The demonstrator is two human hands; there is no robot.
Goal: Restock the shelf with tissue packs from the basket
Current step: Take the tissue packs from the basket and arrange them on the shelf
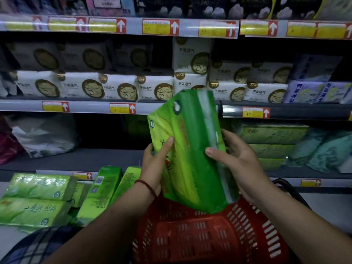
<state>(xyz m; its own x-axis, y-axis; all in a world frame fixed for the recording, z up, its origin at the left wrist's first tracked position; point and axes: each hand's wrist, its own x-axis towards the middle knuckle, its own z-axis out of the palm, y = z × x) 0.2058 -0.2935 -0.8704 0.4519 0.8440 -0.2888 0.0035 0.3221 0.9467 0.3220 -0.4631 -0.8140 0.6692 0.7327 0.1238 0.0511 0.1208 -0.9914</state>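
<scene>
Now mid-transfer: left hand (154,168) and right hand (236,161) clasp the green tissue pack (188,149) by its sides, tilted above the red basket (209,235); next, likely levelling it into the dark shelf gap (106,134).

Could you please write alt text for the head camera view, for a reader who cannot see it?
Both hands, left and right, hold a green tissue pack upright above a red basket, facing store shelves stocked with white and green packs.
</scene>
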